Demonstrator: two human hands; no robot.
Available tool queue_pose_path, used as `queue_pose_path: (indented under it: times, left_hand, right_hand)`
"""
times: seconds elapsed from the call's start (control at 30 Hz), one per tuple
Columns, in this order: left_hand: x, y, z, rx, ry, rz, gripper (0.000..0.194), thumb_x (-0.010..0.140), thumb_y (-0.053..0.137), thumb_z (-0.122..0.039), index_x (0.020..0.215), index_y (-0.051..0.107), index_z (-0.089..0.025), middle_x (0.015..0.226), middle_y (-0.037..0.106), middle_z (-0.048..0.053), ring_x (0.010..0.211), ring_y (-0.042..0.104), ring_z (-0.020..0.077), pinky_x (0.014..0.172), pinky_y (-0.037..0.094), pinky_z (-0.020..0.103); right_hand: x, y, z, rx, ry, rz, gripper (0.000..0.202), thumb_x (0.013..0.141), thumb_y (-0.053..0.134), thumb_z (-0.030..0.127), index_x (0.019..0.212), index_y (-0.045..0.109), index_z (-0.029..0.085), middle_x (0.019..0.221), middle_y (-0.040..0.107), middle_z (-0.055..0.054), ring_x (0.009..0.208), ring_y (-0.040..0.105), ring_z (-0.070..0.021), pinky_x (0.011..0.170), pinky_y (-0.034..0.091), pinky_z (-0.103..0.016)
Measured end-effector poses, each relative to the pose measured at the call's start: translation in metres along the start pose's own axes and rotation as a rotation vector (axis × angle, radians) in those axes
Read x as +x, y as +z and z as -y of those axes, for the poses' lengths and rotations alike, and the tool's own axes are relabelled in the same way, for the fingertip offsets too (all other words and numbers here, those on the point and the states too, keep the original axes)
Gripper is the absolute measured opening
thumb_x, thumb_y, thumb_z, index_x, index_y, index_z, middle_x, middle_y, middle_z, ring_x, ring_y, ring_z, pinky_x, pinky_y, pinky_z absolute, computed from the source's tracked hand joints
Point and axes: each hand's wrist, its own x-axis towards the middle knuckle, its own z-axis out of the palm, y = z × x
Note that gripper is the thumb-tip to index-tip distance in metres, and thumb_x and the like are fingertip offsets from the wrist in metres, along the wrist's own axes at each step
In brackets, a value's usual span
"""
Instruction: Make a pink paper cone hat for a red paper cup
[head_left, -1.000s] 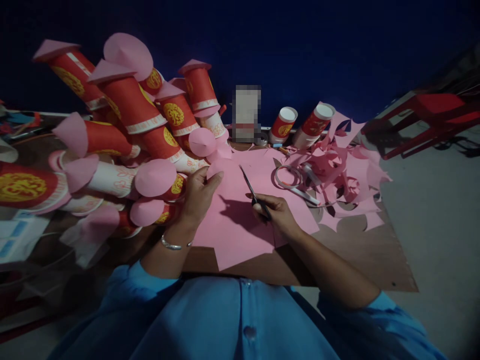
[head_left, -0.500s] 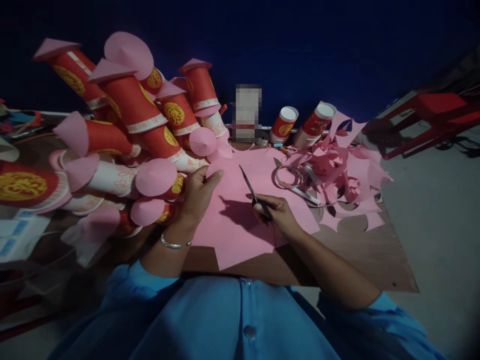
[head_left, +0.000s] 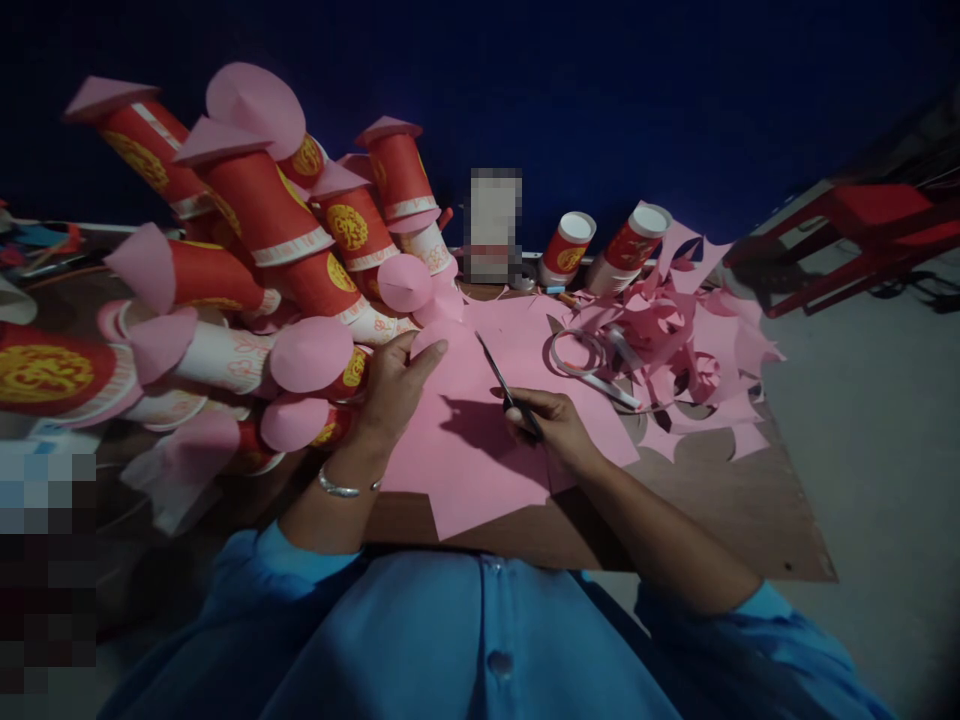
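While the left hand (head_left: 394,392) pinched rounded pink paper (head_left: 441,331) at eleven o'clock, the right hand (head_left: 560,425) gripped black-handled scissors (head_left: 500,378) near twelve, trimming seemingly in hand, the next cut calling for them at its edge.

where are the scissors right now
In the head view, the scissors are just right of centre, held in the right hand above the pink paper, left of the clear ring-shaped tape roll.
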Motion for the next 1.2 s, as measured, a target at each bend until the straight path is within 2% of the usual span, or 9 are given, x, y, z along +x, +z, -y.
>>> queue_pose_path:
  times: [0.2, 0.37, 0.7, 0.83, 0.97, 1.2]
  left_hand:
    - [0.0, -0.001, -0.006, -0.003, -0.015, 0.012, 0.027, 0.082, 0.079, -0.042, 0.076, 0.067, -0.018, 0.069, 0.059, -0.002, 0.066, 0.049, 0.0143, 0.063, 0.042, 0.027]
    - [0.003, -0.003, -0.001, -0.008, -0.02, 0.02, 0.027, 0.082, 0.078, -0.044, 0.08, 0.069, -0.018, 0.072, 0.063, -0.001, 0.069, 0.053, 0.0162, 0.066, 0.045, 0.028]
    - [0.002, -0.001, 0.005, -0.001, 0.02, -0.01, 0.03, 0.085, 0.077, -0.043, 0.073, 0.063, -0.02, 0.067, 0.054, -0.003, 0.065, 0.046, 0.0138, 0.063, 0.041, 0.027]
    - [0.002, 0.0, 0.006, -0.038, 0.006, -0.003, 0.027, 0.084, 0.079, -0.043, 0.078, 0.068, -0.019, 0.071, 0.061, -0.002, 0.067, 0.051, 0.0148, 0.066, 0.045, 0.027]
    - [0.001, 0.001, 0.004, -0.09, -0.046, 0.053, 0.027, 0.08, 0.082, -0.044, 0.086, 0.073, -0.019, 0.079, 0.071, 0.001, 0.073, 0.06, 0.0182, 0.07, 0.051, 0.029]
    - [0.001, 0.001, 0.001, -0.107, -0.077, 0.128, 0.031, 0.077, 0.084, -0.044, 0.093, 0.078, -0.017, 0.086, 0.076, 0.004, 0.079, 0.067, 0.0213, 0.076, 0.056, 0.033]
  right_hand:
    - [-0.001, -0.001, 0.001, -0.018, -0.001, 0.015, 0.057, 0.076, 0.088, 0.053, 0.119, 0.082, 0.016, 0.057, 0.055, 0.006, 0.049, 0.041, -0.0079, 0.048, 0.035, -0.024]
    - [-0.002, 0.0, 0.004, -0.01, -0.01, 0.02, 0.054, 0.076, 0.089, 0.052, 0.116, 0.083, 0.017, 0.057, 0.053, 0.006, 0.049, 0.04, -0.0075, 0.048, 0.034, -0.024]
    - [-0.001, 0.0, 0.001, -0.035, -0.005, -0.007, 0.054, 0.075, 0.088, 0.054, 0.114, 0.084, 0.018, 0.056, 0.054, 0.006, 0.049, 0.04, -0.008, 0.049, 0.034, -0.024]
    - [0.0, -0.001, 0.003, -0.029, -0.025, -0.03, 0.052, 0.074, 0.089, 0.054, 0.112, 0.084, 0.018, 0.057, 0.056, 0.005, 0.05, 0.041, -0.0088, 0.05, 0.035, -0.025]
    - [0.002, -0.004, 0.008, -0.061, -0.024, -0.006, 0.053, 0.072, 0.089, 0.054, 0.111, 0.084, 0.019, 0.059, 0.058, 0.004, 0.053, 0.045, -0.0098, 0.053, 0.037, -0.026]
    - [0.002, -0.006, 0.009, -0.097, -0.013, -0.006, 0.046, 0.072, 0.089, 0.048, 0.11, 0.085, 0.022, 0.064, 0.058, 0.005, 0.057, 0.046, -0.0096, 0.056, 0.039, -0.026]
